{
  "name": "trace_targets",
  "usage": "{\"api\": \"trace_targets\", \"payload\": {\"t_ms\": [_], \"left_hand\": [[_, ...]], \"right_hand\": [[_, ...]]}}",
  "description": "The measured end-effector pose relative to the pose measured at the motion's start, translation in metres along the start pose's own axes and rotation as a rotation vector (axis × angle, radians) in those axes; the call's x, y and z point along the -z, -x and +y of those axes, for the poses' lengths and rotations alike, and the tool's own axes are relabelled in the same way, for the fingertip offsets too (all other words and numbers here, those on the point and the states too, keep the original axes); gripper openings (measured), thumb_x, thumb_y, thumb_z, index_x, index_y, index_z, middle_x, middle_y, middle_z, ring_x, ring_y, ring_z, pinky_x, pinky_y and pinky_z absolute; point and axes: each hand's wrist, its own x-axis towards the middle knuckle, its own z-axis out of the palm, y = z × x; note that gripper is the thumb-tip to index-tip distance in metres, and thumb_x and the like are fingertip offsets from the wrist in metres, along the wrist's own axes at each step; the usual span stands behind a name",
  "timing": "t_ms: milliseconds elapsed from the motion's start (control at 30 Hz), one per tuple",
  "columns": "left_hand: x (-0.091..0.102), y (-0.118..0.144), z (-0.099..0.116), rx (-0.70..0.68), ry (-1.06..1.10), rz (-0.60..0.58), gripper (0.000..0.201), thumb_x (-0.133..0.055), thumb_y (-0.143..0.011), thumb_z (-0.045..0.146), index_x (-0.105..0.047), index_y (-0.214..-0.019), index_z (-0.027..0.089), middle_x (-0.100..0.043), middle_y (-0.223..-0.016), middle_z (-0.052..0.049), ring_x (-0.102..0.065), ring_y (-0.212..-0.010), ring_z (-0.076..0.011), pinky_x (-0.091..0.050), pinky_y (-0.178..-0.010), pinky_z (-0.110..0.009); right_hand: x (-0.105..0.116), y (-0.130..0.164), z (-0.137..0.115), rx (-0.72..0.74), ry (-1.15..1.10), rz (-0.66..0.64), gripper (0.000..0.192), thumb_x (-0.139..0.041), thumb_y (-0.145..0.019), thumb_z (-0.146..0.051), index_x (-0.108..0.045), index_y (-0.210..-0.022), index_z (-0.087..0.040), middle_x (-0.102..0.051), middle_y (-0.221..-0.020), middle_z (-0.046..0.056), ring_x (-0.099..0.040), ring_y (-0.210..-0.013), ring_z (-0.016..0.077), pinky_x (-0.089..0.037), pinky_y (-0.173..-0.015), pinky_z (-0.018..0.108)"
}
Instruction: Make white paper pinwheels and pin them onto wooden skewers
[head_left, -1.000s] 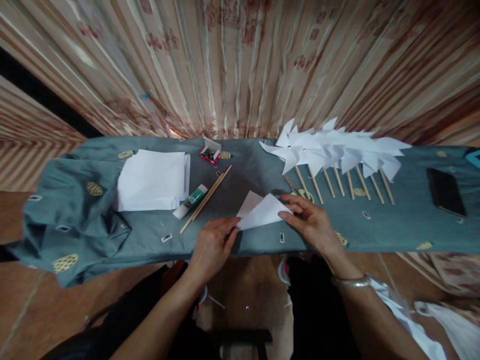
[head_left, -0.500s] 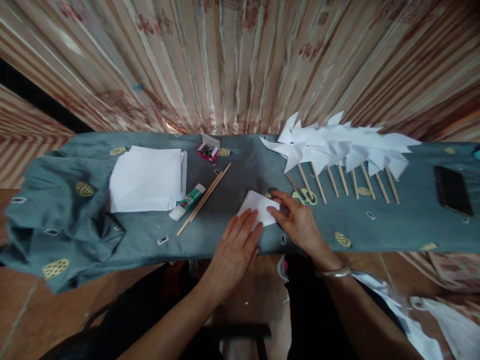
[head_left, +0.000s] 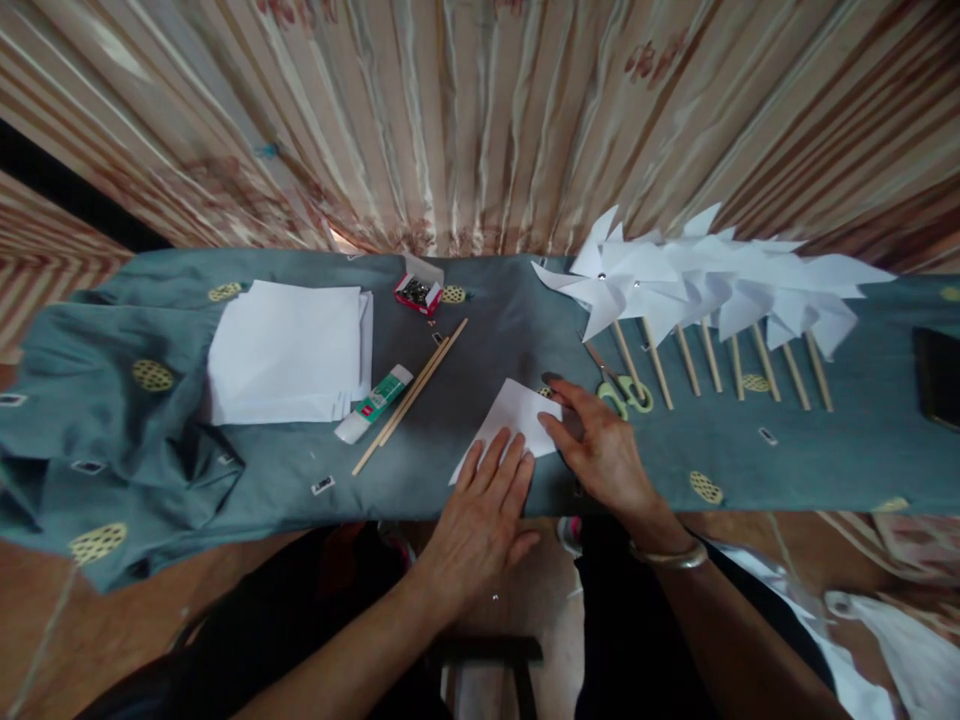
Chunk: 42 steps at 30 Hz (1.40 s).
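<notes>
A folded sheet of white paper (head_left: 517,408) lies on the cloth near the front edge. Flat across its lower part rests my left hand (head_left: 484,505), fingers stretched out and pressing on it. My right hand (head_left: 600,440) grips the paper's right corner between thumb and forefinger. Just right of that hand are scissors with light green handles (head_left: 626,395). Several white paper pinwheels (head_left: 675,280) on wooden sticks lie overlapped in a row farther right. The underside of the paper and part of its lower edge are hidden by my hands.
A stack of white paper (head_left: 289,350) is at the left. Beside it lie a green and white glue stick (head_left: 382,400) and thin wooden sticks (head_left: 416,390). A small red box of metal pins (head_left: 417,290) stands open behind them. A dark phone (head_left: 937,375) is at far right.
My left hand has slid a little down and flattened over the paper. More of the paper's lower left point shows. My right hand stays at its corner; the view has shifted slightly.
</notes>
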Motion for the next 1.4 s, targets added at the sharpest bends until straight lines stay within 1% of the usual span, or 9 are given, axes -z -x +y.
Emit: {"api": "trace_targets", "payload": {"t_ms": [167, 367, 567, 767, 867, 933, 1000, 1200, 1400], "left_hand": [[0.0, 0.0, -0.001, 0.008, -0.01, -0.01, 0.071, -0.064, -0.087, 0.035, -0.033, -0.144, 0.005, -0.035, -0.155, -0.024, -0.02, -0.148, -0.037, -0.029, -0.117, -0.056], [0.001, -0.001, 0.001, 0.011, -0.018, -0.025, 0.075, -0.067, -0.085, 0.039, -0.036, -0.143, 0.003, -0.035, -0.154, -0.025, -0.022, -0.147, -0.039, -0.031, -0.117, -0.056], [0.0, -0.001, 0.002, 0.028, -0.029, -0.027, 0.072, -0.064, -0.087, 0.04, -0.037, -0.143, 0.004, -0.035, -0.154, -0.024, -0.021, -0.148, -0.0378, -0.031, -0.117, -0.055], [0.0, -0.002, 0.001, 0.015, -0.077, -0.046, 0.073, -0.066, -0.086, 0.041, -0.039, -0.141, 0.001, -0.037, -0.153, -0.025, -0.024, -0.146, -0.0401, -0.031, -0.117, -0.055], [0.0, -0.003, 0.001, 0.011, -0.084, -0.057, 0.072, -0.065, -0.086, 0.041, -0.04, -0.14, 0.0, -0.036, -0.153, -0.026, -0.023, -0.146, -0.0409, -0.031, -0.116, -0.056], [0.0, -0.003, 0.002, 0.015, -0.076, -0.06, 0.073, -0.065, -0.086, 0.04, -0.038, -0.141, 0.0, -0.035, -0.154, -0.026, -0.022, -0.147, -0.0406, -0.03, -0.116, -0.056], [0.0, -0.003, 0.002, 0.024, -0.071, -0.06, 0.073, -0.064, -0.086, 0.039, -0.037, -0.142, 0.001, -0.034, -0.155, -0.025, -0.021, -0.147, -0.0398, -0.03, -0.117, -0.056], [-0.004, -0.002, 0.001, 0.022, -0.078, -0.049, 0.068, -0.06, -0.089, 0.038, -0.036, -0.143, 0.002, -0.037, -0.154, -0.025, -0.023, -0.147, -0.0391, -0.029, -0.117, -0.057], [-0.01, 0.0, -0.003, 0.0, -0.106, -0.018, 0.067, -0.06, -0.089, 0.037, -0.037, -0.142, 0.003, -0.038, -0.153, -0.025, -0.025, -0.147, -0.0377, -0.03, -0.117, -0.056]], "right_hand": [[0.0, -0.001, -0.002, 0.034, 0.038, -0.005, 0.042, -0.051, -0.095, -0.038, -0.06, -0.126, -0.011, -0.074, -0.106, 0.014, -0.07, -0.096, 0.0267, -0.058, -0.085, 0.041], [0.0, -0.001, -0.001, 0.062, 0.045, 0.006, 0.04, -0.05, -0.096, -0.038, -0.059, -0.126, -0.014, -0.074, -0.11, 0.012, -0.07, -0.098, 0.0259, -0.058, -0.087, 0.041], [0.0, 0.0, -0.001, 0.088, 0.073, 0.009, 0.039, -0.051, -0.096, -0.034, -0.059, -0.126, -0.01, -0.074, -0.108, 0.014, -0.069, -0.096, 0.0263, -0.058, -0.085, 0.04], [-0.002, 0.003, -0.002, 0.106, 0.115, 0.01, 0.04, -0.05, -0.097, -0.034, -0.056, -0.13, -0.013, -0.073, -0.111, 0.013, -0.068, -0.099, 0.027, -0.056, -0.088, 0.043], [-0.002, 0.009, -0.006, 0.139, 0.142, 0.025, 0.044, -0.05, -0.097, -0.034, -0.051, -0.135, -0.014, -0.066, -0.126, 0.016, -0.062, -0.116, 0.0295, -0.05, -0.099, 0.048], [-0.003, 0.015, -0.009, 0.152, 0.159, 0.012, 0.051, -0.051, -0.096, -0.036, -0.045, -0.142, -0.015, -0.056, -0.14, 0.017, -0.052, -0.129, 0.0317, -0.043, -0.107, 0.052], [-0.004, 0.023, -0.013, 0.158, 0.179, 0.001, 0.057, -0.051, -0.095, -0.037, -0.038, -0.147, -0.017, -0.048, -0.147, 0.018, -0.046, -0.136, 0.0334, -0.039, -0.109, 0.055], [-0.011, 0.037, -0.016, 0.191, 0.274, 0.043, 0.058, -0.046, -0.096, -0.027, -0.028, -0.151, -0.017, -0.046, -0.148, 0.02, -0.041, -0.14, 0.0328, -0.032, -0.112, 0.055], [0.008, 0.036, 0.013, 0.07, 0.335, 0.076, 0.057, -0.046, -0.095, -0.025, -0.031, -0.149, -0.018, -0.04, -0.153, 0.02, -0.034, -0.145, 0.0319, -0.027, -0.113, 0.056]]}}
